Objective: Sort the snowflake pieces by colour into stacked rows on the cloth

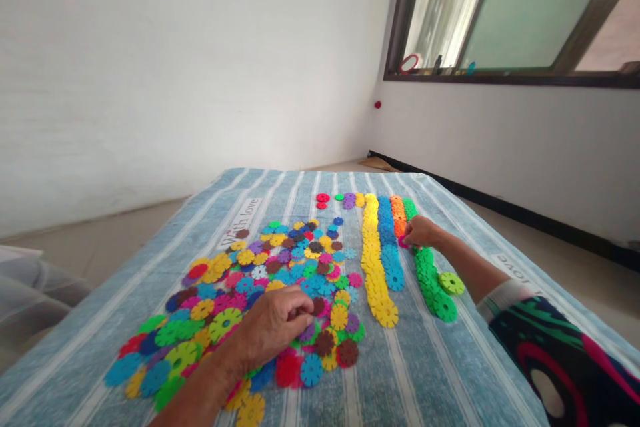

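Above the mixed pile of colourful notched plastic discs (260, 257), my left hand (273, 323) is closed with curled fingers. A brown disc (319, 307) shows by its fingertips; whether they grip anything is hidden. My right hand (423, 231) reaches across the sorted rows, thumb and fingers pinched at a pink disc (403, 241). That disc is at the near end of the orange row (398, 210). Overlapping discs also form a yellow row (373, 253), a blue row (389, 247) and a green row (430, 280), partly hidden by my right hand. A lime disc (451, 283) touches the green row's right side.
A blue-and-white striped cloth (210, 203) covers the table. At the far side lie red discs (323, 199), a small green disc (339, 197) and purple discs (349, 201). A white wall stands behind; a window (525, 13) with small items on its sill is at right.
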Available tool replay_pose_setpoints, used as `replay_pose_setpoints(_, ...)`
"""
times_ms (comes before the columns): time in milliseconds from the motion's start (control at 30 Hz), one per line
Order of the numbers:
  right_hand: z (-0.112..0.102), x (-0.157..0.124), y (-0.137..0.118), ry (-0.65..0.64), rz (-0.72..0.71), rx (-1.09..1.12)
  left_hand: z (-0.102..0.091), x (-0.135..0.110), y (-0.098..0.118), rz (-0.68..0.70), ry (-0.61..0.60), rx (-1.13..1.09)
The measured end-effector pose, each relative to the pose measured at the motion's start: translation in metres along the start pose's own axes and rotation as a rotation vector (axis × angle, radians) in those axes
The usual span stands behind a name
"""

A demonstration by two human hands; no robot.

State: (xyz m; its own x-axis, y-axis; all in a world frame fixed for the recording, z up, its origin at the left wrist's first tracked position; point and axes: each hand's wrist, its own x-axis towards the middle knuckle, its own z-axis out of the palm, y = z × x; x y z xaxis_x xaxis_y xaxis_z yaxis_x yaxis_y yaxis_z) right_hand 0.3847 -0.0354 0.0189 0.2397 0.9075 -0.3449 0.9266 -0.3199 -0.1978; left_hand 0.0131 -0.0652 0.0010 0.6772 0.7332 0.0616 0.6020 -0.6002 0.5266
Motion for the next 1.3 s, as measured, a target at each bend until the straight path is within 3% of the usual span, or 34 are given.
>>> replay_pose_setpoints(233, 0.004, 0.005, 0.005, 0.022, 0.019, -0.006, 0.0, -0.001, -0.001, 0.016, 0.008, -0.019)
replay_pose_setpoints(433, 0.004, 0.002, 0.003, 0.116, 0.005, 0.044, 0.0, -0.001, 0.001, 0.009, 0.007, -0.017)
replay_pose_setpoints(667, -0.006, -0.019, -0.001, 0.337, 0.005, 0.137, 0.0, -0.001, 0.0, 0.016, 0.007, 0.004)
replay_pose_setpoints(800, -0.004, -0.044, -0.016, 0.494, -0.046, 0.198, 0.001, -0.001, -0.001, 0.023, 0.014, 0.002)
replay_pose_setpoints(967, 0.032, -0.096, -0.057, 0.53, -0.234, 0.294, 0.0, -0.001, 0.001, 0.028, 0.025, 0.004)
replay_pose_setpoints(1133, 0.08, -0.148, -0.098, 0.381, -0.504, 0.485, -0.002, -0.003, 0.006, 0.04, 0.027, 0.02)
replay_pose_setpoints(1233, 0.103, -0.168, -0.113, 0.267, -0.564, 0.524, -0.002, -0.004, 0.008, 0.053, 0.034, 0.025)
replay_pose_setpoints(1300, 0.116, -0.175, -0.118, 0.263, -0.61, 0.506, -0.002, -0.005, 0.009, 0.05, 0.043, 0.029)
